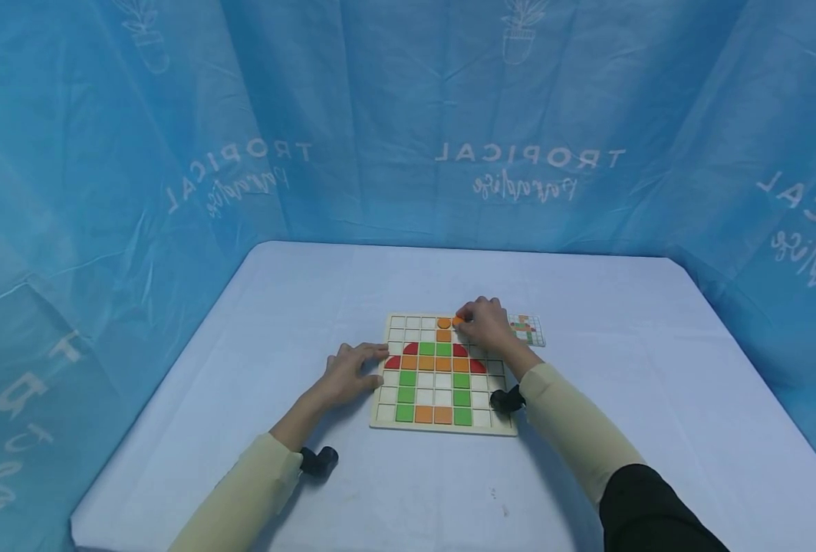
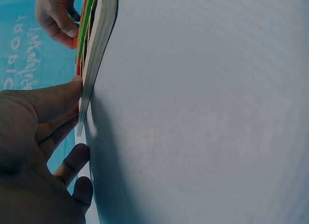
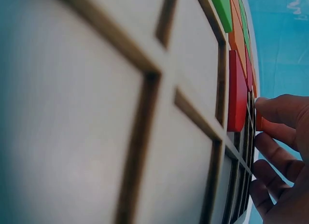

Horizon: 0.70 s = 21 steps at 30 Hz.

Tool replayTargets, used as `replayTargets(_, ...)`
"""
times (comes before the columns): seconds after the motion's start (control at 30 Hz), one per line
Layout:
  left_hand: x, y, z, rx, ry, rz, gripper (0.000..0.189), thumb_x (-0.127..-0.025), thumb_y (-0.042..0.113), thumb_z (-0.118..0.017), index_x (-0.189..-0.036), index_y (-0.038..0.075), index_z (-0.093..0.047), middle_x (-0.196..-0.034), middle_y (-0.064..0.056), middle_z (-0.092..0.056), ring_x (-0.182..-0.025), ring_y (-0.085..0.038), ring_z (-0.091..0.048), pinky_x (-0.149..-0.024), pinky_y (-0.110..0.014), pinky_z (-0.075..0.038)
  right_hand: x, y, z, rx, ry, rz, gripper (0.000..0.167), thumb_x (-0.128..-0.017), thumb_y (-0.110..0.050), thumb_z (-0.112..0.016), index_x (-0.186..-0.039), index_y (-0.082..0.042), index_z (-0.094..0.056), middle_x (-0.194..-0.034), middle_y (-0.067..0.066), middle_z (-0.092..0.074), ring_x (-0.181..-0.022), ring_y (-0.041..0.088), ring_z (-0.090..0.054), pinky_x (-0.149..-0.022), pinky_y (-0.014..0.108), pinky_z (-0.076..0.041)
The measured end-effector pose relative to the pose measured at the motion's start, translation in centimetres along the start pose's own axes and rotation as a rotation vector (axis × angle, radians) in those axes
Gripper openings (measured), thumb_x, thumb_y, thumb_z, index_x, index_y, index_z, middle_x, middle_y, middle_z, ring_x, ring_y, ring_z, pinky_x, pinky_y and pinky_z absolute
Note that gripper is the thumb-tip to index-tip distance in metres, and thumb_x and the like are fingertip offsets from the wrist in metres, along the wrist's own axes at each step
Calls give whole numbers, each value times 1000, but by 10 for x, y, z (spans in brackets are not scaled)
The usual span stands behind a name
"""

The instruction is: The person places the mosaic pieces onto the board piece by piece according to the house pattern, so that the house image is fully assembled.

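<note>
A wooden grid board (image 1: 442,431) lies on the table, with green, orange and red pieces set in some of its squares. My left hand (image 1: 346,374) is at the board's left side, its fingers fairly straight and touching the edge (image 2: 91,79). Over the top row, my right hand (image 1: 488,330) pinches an orange piece (image 1: 457,322) between thumb and fingers. Just left of that piece, an orange round piece (image 1: 443,323) sits in its square. In the right wrist view, a red piece (image 3: 237,91) with a curved side lies nearer the camera than the fingertips.
A small pattern card (image 1: 527,330) with coloured squares lies right of the board, partly behind my right hand. White cloth (image 1: 297,307) covers the table. Blue printed curtains (image 1: 394,100) hang behind and at both sides. Black wrist cameras (image 1: 320,461) sit at both wrists.
</note>
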<state>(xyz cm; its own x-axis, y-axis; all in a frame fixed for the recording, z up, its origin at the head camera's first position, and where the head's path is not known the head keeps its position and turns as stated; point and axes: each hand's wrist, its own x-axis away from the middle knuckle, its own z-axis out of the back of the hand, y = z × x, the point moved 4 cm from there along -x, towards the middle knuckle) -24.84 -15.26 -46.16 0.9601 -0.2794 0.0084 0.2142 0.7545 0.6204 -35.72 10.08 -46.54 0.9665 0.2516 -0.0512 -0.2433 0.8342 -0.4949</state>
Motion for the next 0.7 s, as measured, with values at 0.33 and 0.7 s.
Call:
replayTargets(0.33, -1, 1, -2, -1, -6, 9, 49, -84, 14, -74, -130, 11, -61, -139, 0, -52, -100, -20, -39, -82, -43, -26, 1, 1, 1, 11, -4, 2, 29, -86, -18, -69, -113, -5, -70, -103, 9, -58, -102, 27, -44, -92, 46, -34)
replayTargets(0.7, 1, -1, 0, -12, -7, 11, 49, -84, 13, -74, -130, 10, -60, -140, -2, -51, -102, -21, -39, -82, -43, -26, 12, 2, 13, -125, 49, 77, 30, -90, -19, -67, -116, -4, -69, -105, 13, -60, -99, 30, -46, -85, 48, -38)
